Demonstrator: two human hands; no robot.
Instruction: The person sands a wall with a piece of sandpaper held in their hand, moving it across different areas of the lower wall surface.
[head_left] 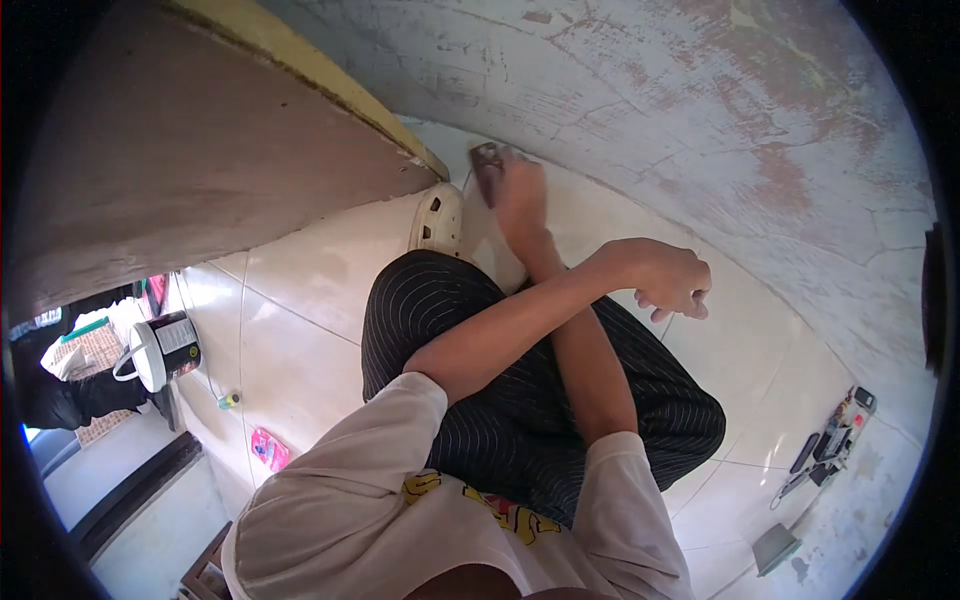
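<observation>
My forearms cross over my dark pinstriped trousers, the left on top. My right hand (518,195), blurred by motion, grips a dark brown flat block (484,165) low by the base of the cracked, patchy wall (650,80). A pale clog (435,220) lies just left of that hand, at the end of a brown panel (190,160) with a yellow edge. My left hand (675,285) is raised off to the right, fingers loosely curled, with no object visible in it.
A white-lidded bucket (165,350), a cord, a pink packet (270,448) and piled dark items (70,400) are at the left on the tiled floor (300,300). A power strip with devices (830,445) and a grey object (773,548) lie along the right wall.
</observation>
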